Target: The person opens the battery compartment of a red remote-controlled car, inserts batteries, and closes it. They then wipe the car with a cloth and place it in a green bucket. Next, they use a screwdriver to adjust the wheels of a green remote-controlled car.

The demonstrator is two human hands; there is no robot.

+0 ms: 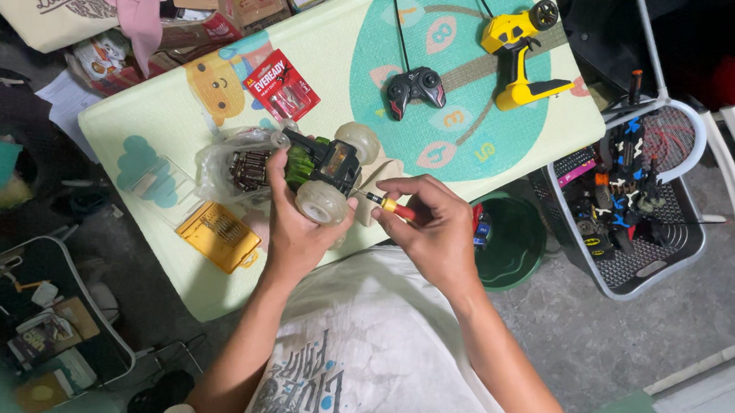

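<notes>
While the left hand [296,227] gripped it, toy car [322,172] just left of the right hand [436,229], fingers pinched round a screwdriver [388,205].

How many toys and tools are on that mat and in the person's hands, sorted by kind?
Remote controllers: 2, black gamepad, yellow pistol-grip
Toy cars: 1, in left hand
Screwdrivers: 1, in right hand
Battery packs: 1
Yellow bit cases: 1
Total: 6

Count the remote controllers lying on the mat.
2. A black gamepad-style controller sits at the mat's centre top; a yellow pistol-grip controller lies just right of it. Others may be hidden in the basket of toys.
</notes>
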